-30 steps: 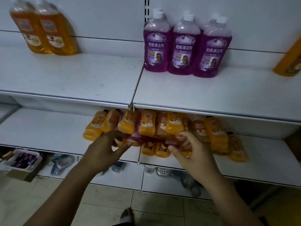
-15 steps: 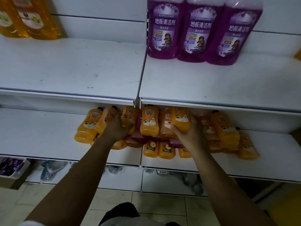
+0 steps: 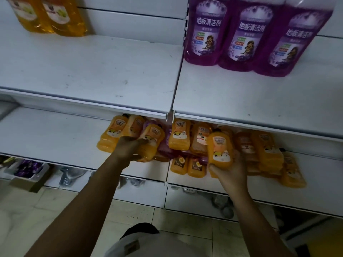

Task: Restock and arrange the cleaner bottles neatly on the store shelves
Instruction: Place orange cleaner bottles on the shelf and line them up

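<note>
We are picking bottles from the pile. Our left hand (image 3: 128, 149) grips one orange bottle (image 3: 151, 143), fingers curled round it; our right hand (image 3: 231, 170) grips another bottle (image 3: 220, 149). Next we should stand them up neatly.

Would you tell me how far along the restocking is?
Done: three tall purple cleaner bottles stand in a row on the white upper shelf. In hand: the left hand grips a small orange bottle, the right hand a second orange bottle. Left: the jumbled orange-bottle pile on the lower shelf.

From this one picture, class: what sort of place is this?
Probably a shop aisle: white tiered shelves, three identical purple cleaner bottles in a row, many small orange bottles piled beneath.
</note>
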A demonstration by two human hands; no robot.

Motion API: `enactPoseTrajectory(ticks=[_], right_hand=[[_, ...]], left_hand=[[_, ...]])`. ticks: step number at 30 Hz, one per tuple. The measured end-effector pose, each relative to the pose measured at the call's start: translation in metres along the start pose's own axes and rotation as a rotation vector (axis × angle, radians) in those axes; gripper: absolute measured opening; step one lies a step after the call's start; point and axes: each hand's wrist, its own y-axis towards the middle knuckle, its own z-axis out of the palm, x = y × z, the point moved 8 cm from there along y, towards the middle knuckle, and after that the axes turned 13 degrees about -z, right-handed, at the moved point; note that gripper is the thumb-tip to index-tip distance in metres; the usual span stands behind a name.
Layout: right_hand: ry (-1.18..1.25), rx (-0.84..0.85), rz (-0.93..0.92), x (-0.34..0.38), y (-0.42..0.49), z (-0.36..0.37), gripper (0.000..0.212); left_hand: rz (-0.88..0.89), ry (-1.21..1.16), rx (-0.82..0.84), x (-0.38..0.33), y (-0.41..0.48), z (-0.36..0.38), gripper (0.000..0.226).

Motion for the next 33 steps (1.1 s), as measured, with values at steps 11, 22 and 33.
enactPoseTrajectory(ticks=[11,22,33], right_hand=[[0.660,0.593,0.310,0.012,-0.074,0.051,0.126],[0.701,0.906,-0.144,0.167,-0.158,0.120,0.074],[0.720,0.892,-0.382,0.314,-0.197,0.171,0.042]], left_hand=[[-0.269,-0.536,0.429,0.090,-0.134,-0.003,0.107],[0.150,-0.389,-0.087,0.043,-0.265,-0.111,0.095],[0.419,-0.429,-0.400,0.007,-0.361,-0.244,0.054]])
